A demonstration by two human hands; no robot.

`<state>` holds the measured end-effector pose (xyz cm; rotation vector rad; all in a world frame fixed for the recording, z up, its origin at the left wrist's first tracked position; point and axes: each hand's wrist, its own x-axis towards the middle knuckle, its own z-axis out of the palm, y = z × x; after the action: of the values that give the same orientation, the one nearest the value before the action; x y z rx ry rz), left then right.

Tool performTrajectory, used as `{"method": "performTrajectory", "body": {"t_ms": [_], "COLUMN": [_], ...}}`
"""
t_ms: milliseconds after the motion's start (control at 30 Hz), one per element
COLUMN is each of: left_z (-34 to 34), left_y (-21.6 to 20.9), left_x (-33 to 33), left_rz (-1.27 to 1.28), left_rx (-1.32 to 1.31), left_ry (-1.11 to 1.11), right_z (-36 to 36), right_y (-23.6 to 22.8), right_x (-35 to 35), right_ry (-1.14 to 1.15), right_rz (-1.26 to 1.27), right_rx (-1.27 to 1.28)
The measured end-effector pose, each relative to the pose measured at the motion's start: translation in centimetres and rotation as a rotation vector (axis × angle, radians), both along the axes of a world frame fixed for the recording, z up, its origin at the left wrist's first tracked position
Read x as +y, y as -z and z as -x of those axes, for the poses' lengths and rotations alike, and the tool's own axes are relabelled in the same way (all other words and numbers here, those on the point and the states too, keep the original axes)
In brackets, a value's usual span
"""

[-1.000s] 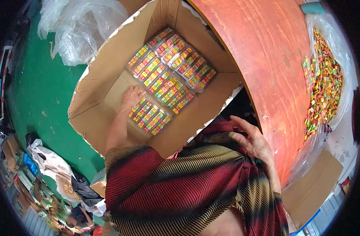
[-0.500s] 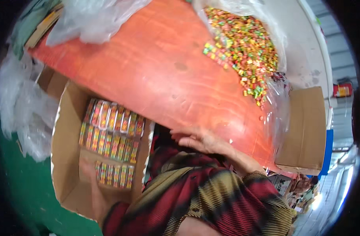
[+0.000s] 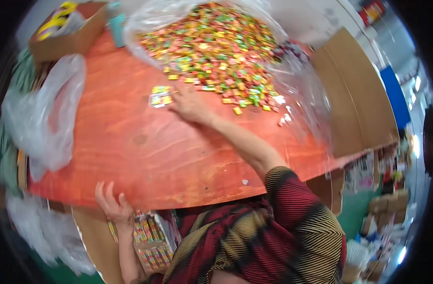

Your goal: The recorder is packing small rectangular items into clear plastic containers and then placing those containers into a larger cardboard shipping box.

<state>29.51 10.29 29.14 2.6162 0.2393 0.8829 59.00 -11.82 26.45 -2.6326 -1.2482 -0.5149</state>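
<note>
My right hand point(image 3: 192, 105) lies low over the red tabletop with its fingers stretched toward a small block of colourful wrapped pieces point(image 3: 160, 96). Its fingertips are beside the block's right side; whether they touch it is too blurred to tell. Behind that hand spreads a large heap of the same small yellow, green, red and orange pieces point(image 3: 221, 52). My left hand point(image 3: 114, 204) is raised at the near left table edge, fingers apart, holding nothing. Below it, partly hidden by my forearm, an open carton point(image 3: 96, 241) contains rows of clear packs point(image 3: 155, 255) filled with such pieces.
Clear plastic sheeting point(image 3: 297, 90) lies around the heap. A cardboard flap point(image 3: 353, 94) stands at the right. Crumpled plastic bags point(image 3: 48, 109) cover the left edge. At the far left sits a box with yellow tape rolls point(image 3: 60, 21), beside a teal bottle point(image 3: 116, 26).
My left hand has come up out of the carton to the table edge. My right hand has reached forward to the small block by the heap. The view has shifted toward the table.
</note>
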Motion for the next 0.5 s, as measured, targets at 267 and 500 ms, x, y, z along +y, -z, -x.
{"method": "performTrajectory", "body": {"t_ms": [267,500], "left_z": [-16.0,-16.2], "left_y": [0.7,5.1], "left_x": [-2.1,3.7], "left_rz": [-0.079,-0.040], "left_rx": [0.035,0.304], "left_ry": [0.319,0.236], "right_z": [5.4,9.1], "right_y": [0.8,-0.8], "right_x": [6.9,7.7], "right_ry": [-0.011,-0.135], "right_rz": [-0.443,-0.799], "right_rx": [0.185,0.557]}}
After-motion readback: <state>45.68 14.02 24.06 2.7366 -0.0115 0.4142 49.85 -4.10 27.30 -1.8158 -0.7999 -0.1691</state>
